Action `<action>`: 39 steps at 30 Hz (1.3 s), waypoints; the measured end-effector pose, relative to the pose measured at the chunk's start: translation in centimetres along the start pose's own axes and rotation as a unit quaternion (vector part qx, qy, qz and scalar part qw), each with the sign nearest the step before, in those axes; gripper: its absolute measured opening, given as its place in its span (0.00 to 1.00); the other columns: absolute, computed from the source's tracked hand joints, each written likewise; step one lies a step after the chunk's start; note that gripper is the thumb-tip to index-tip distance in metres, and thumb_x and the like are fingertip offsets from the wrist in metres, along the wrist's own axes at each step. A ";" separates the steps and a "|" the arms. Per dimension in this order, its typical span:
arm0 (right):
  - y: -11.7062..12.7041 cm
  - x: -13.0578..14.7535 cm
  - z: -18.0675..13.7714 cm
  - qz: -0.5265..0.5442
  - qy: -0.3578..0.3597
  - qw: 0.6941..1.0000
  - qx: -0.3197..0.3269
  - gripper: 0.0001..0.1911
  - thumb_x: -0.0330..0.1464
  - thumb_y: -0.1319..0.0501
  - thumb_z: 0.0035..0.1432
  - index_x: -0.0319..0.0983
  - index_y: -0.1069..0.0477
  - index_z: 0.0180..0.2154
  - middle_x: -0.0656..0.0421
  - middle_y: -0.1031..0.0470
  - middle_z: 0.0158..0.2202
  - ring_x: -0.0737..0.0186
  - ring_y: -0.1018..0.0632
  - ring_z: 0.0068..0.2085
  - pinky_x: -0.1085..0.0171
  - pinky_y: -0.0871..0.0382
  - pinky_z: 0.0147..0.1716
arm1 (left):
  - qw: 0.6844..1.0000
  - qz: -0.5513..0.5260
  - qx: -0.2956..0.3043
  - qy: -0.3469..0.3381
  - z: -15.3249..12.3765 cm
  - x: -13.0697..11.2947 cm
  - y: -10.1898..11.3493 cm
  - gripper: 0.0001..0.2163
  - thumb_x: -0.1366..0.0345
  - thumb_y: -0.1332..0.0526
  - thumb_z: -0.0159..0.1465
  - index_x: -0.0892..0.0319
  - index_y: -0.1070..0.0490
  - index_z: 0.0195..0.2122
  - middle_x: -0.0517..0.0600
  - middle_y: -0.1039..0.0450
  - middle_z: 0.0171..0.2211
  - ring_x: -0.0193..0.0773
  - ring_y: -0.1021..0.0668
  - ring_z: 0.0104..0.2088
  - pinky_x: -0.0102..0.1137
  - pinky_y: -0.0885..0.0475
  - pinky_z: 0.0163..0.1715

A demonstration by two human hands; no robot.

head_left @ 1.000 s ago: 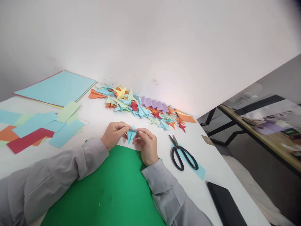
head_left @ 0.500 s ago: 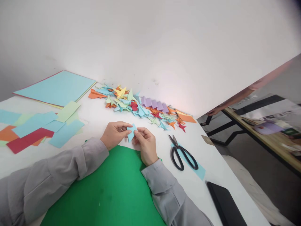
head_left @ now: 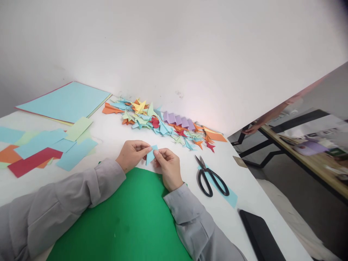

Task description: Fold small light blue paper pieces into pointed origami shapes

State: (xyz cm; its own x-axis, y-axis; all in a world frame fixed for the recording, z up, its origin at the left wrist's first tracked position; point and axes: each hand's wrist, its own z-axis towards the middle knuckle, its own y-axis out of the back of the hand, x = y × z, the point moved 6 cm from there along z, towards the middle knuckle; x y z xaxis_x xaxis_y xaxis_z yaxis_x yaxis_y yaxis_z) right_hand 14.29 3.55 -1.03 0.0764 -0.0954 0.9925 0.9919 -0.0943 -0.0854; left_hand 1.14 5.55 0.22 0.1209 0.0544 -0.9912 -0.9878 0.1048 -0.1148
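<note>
A small folded piece of light blue paper (head_left: 151,156) is pinched between my two hands, just above the far edge of a green sheet (head_left: 122,214). My left hand (head_left: 133,154) grips its left side between thumb and fingers. On the paper's right side my right hand (head_left: 170,166) pinches with the thumb on top; its other fingers are curled and partly hidden. Beyond my hands lies a pile of folded paper shapes (head_left: 164,127) in several colours. Black-handled scissors (head_left: 209,177) rest to the right, on a light blue paper strip (head_left: 231,197).
Loose coloured paper rectangles (head_left: 35,156) overlap at the left. Behind them large coloured sheets (head_left: 67,101) are stacked against the wall. A black flat object (head_left: 261,235) lies at the table's right edge. Another person's hand (head_left: 251,128) is at a wooden table (head_left: 312,163) on the right.
The blue paper has turned slightly between my fingers, and my left fingers have shifted up along it. At the far right the other person's hand has moved a little.
</note>
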 end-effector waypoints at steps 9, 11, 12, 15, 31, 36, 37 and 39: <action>0.1 -0.1 0.1 0.030 -0.003 1.000 -0.005 0.13 0.38 0.37 0.47 0.37 0.35 0.22 0.65 0.33 0.15 0.72 0.36 0.17 0.71 0.43 0.18 | 0.984 0.026 0.170 0.052 -0.6 0.5 -2.0 0.08 0.63 0.40 0.53 0.64 0.34 0.25 0.46 0.30 0.20 0.28 0.29 0.16 0.25 0.34 0.16; 0.0 -0.1 0.1 0.020 -0.002 1.000 0.004 0.14 0.39 0.37 0.48 0.37 0.37 0.21 0.66 0.35 0.14 0.73 0.38 0.16 0.71 0.46 0.17 | 0.982 0.044 0.177 0.039 -0.6 0.5 -2.0 0.08 0.64 0.41 0.54 0.64 0.34 0.23 0.44 0.32 0.17 0.26 0.31 0.15 0.23 0.36 0.16; -0.1 -0.2 0.1 0.009 -0.004 1.000 0.014 0.15 0.40 0.38 0.48 0.38 0.37 0.21 0.67 0.36 0.14 0.73 0.39 0.16 0.71 0.47 0.16 | 0.981 0.051 0.183 0.035 -0.6 0.5 -2.0 0.08 0.65 0.41 0.54 0.64 0.34 0.22 0.44 0.33 0.15 0.26 0.31 0.14 0.23 0.36 0.16; -0.6 -0.2 0.0 -0.034 -0.010 0.997 0.062 0.18 0.44 0.41 0.51 0.38 0.38 0.20 0.66 0.37 0.14 0.73 0.41 0.15 0.70 0.51 0.15 | 0.976 0.055 0.206 0.039 -0.7 0.6 -2.0 0.09 0.64 0.40 0.53 0.64 0.34 0.20 0.43 0.35 0.12 0.26 0.32 0.14 0.22 0.37 0.15; -0.7 -0.3 -0.3 -0.027 -0.023 0.996 0.078 0.19 0.45 0.40 0.48 0.38 0.38 0.19 0.67 0.42 0.12 0.73 0.43 0.14 0.70 0.53 0.14 | 0.942 -0.049 0.283 0.173 -1.4 1.6 -3.0 0.12 0.62 0.37 0.51 0.65 0.34 0.19 0.49 0.29 0.14 0.29 0.30 0.11 0.21 0.37 0.08; -0.6 -0.2 -0.4 -0.022 -0.018 0.995 0.092 0.21 0.45 0.40 0.48 0.38 0.41 0.15 0.68 0.45 0.10 0.74 0.46 0.14 0.69 0.55 0.14 | 0.933 -0.058 0.303 0.187 -1.8 1.6 -3.3 0.14 0.60 0.36 0.50 0.65 0.35 0.19 0.49 0.29 0.14 0.31 0.29 0.11 0.22 0.35 0.08; -0.6 -0.3 -0.4 -0.010 -0.023 0.995 0.095 0.21 0.44 0.40 0.48 0.38 0.41 0.15 0.68 0.45 0.10 0.75 0.46 0.13 0.69 0.56 0.14 | 0.931 -0.067 0.304 0.189 -1.8 1.5 -3.3 0.14 0.60 0.36 0.50 0.65 0.35 0.20 0.49 0.28 0.14 0.31 0.29 0.11 0.22 0.34 0.08; -0.6 -0.5 -0.3 0.016 -0.037 0.995 0.095 0.22 0.45 0.40 0.49 0.38 0.41 0.15 0.68 0.45 0.09 0.75 0.46 0.13 0.69 0.56 0.13 | 0.930 -0.087 0.299 0.194 -1.9 1.6 -3.3 0.13 0.59 0.36 0.50 0.65 0.35 0.22 0.50 0.27 0.16 0.32 0.28 0.12 0.23 0.33 0.09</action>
State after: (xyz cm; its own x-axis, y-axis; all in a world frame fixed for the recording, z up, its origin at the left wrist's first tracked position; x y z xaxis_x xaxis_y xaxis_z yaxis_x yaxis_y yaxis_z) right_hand 13.66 3.33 -1.54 0.1093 -0.0216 0.9938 0.9895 0.0972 -0.1067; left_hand 4.44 3.42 -1.06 0.1159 -0.3650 -0.9238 -0.7121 0.6178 -0.3335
